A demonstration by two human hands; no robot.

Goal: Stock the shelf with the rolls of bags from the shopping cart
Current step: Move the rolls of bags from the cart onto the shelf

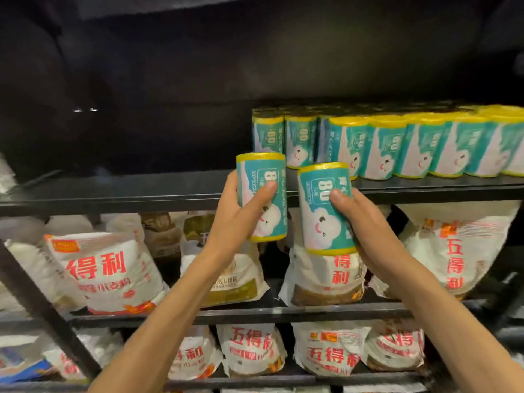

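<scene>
Rolls of bags, teal-labelled with yellow ends: left roll (262, 197) in left hand's (241, 214) grip, right roll (326, 208) in right hand's (360, 219).

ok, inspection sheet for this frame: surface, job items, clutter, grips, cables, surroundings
Surface: top shelf, black, left part bare.
Job's things: stocked rolls stand upright in rows on the shelf's right part; left roll and right roll held upright in front of the shelf edge.
Clutter: nothing seen.
Grips: left hand holds the left roll; right hand holds the right roll.
Cables: nothing seen.
Surroundings: flour bags on the two lower shelves; cart not in view.
</scene>
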